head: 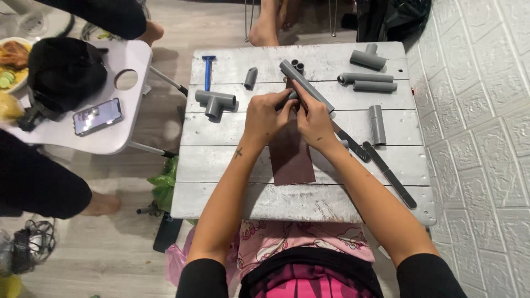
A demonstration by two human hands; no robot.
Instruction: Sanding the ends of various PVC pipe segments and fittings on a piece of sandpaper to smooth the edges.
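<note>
Lighting: bright, even, from overhead; soft short shadows under the hands and pipes on the white table. Focus sharp at centre. Edges bend slightly outward. Mild glare on the phone screen.

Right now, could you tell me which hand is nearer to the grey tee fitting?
Left. The left hand is just right of the tee; the right hand lies beyond it.

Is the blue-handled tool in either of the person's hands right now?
No, the blue-handled tool lies alone near the table's far left corner, apart from both hands on the long grey pipe.
</note>
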